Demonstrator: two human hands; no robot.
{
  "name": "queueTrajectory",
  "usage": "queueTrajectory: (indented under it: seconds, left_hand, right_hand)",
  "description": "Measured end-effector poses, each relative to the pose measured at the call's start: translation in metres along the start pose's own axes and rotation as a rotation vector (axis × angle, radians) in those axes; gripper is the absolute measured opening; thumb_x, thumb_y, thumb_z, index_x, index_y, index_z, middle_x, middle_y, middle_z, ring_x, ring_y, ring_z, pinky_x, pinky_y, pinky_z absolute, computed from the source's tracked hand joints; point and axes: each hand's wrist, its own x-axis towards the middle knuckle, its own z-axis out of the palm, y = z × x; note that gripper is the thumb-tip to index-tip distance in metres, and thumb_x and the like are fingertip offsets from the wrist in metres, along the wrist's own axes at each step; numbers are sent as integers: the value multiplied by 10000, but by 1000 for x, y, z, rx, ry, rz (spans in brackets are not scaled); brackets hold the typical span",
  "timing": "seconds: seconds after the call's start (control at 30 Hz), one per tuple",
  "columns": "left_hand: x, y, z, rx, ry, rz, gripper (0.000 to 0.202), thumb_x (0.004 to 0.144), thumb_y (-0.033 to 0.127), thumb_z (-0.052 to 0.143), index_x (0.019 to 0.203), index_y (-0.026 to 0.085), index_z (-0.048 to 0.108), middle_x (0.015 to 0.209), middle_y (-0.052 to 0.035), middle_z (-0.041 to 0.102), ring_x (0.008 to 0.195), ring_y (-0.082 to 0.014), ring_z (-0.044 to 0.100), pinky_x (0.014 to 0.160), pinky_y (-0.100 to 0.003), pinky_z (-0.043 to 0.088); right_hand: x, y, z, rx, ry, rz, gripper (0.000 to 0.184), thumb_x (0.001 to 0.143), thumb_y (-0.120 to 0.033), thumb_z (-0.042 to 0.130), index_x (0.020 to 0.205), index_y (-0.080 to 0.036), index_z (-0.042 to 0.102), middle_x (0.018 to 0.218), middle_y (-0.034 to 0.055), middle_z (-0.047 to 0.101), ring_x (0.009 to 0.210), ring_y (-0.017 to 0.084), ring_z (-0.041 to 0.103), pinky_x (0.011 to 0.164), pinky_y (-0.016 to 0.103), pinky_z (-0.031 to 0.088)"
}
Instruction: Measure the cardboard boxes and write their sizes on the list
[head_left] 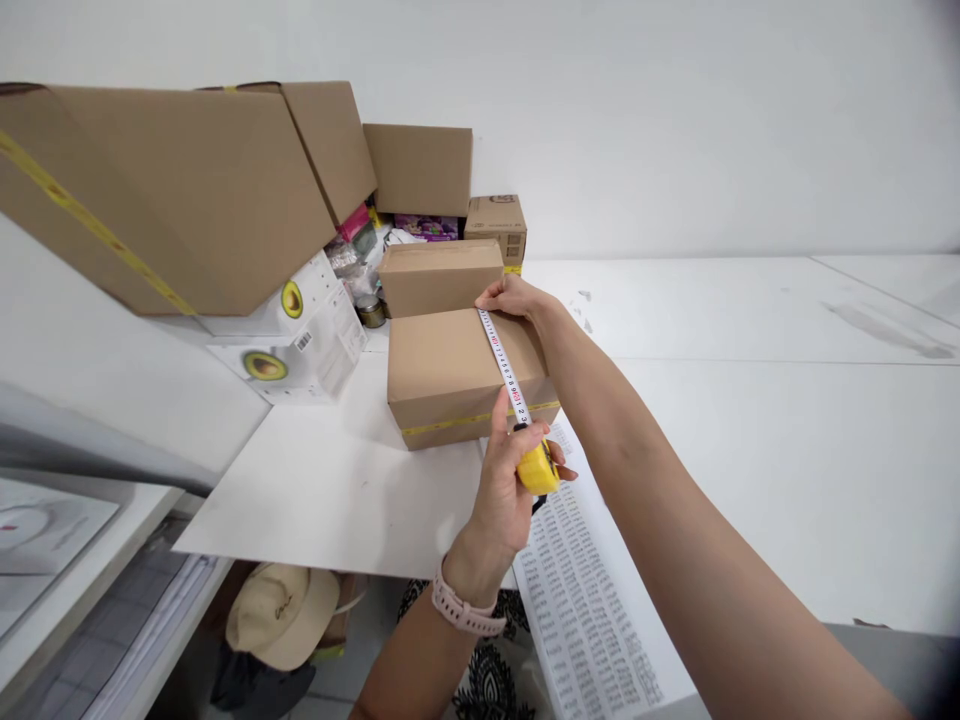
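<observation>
A closed brown cardboard box (450,375) with a yellow tape band lies on the white table (750,420). A white measuring tape (504,365) is stretched across its top from back to front. My left hand (506,480) grips the yellow tape measure case (538,468) at the box's near edge. My right hand (514,298) pinches the tape's end against the far top edge of the box. A pink watch is on my left wrist.
A second closed box (439,275) stands just behind the first. Large cardboard boxes (172,190), white avocado-printed cartons (300,340) and small packages crowd the back left. A printed sheet (581,590) lies at the table's front edge. A beige cap (281,610) sits below.
</observation>
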Motion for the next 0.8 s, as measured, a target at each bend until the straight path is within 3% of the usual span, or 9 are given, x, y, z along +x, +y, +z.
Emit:
queueTrajectory:
  seconds: [0.23, 0.33, 0.43, 0.6, 0.8]
  left_hand:
    - [0, 0, -1, -14, -2, -6, 843, 750, 324, 780, 1505, 339, 405, 913, 6, 556, 707, -141, 578, 648, -308, 553]
    - [-1, 1, 1, -7, 6, -9, 835, 743, 324, 787, 1495, 349, 425, 918, 5, 559, 713, -139, 581, 642, -292, 541]
    - [-2, 2, 1, 4, 11, -8, 835, 744, 319, 783, 1499, 340, 426, 911, 5, 554, 710, -139, 578, 633, -288, 536]
    - [-2, 1, 0, 9, 3, 0, 831, 764, 309, 773, 1513, 324, 413, 876, 13, 559, 693, -136, 570, 620, -283, 528]
    - [3, -3, -5, 69, 87, -5, 790, 750, 258, 758, 1477, 277, 449, 855, 18, 585, 644, -117, 561, 586, -256, 493]
  right_hand:
    - [-12, 4, 1, 12, 18, 30, 229, 684, -326, 804, 869, -262, 685, 866, 41, 686, 702, 209, 575, 633, 377, 446]
    - [-22, 11, 2, 60, 36, -48, 246, 731, -397, 780, 919, -277, 676, 925, 37, 683, 757, 218, 591, 643, 365, 459]
    - [-25, 16, 1, 87, 54, -142, 264, 729, -405, 796, 894, -264, 647, 904, 26, 653, 798, 206, 581, 668, 335, 466]
    - [-11, 11, -3, 5, 25, -171, 254, 720, -362, 804, 830, -238, 611, 874, 28, 623, 829, 205, 573, 705, 327, 475]
    - [0, 12, 0, -79, 11, -318, 187, 777, -316, 766, 755, -241, 595, 808, 39, 601, 855, 229, 579, 735, 362, 495]
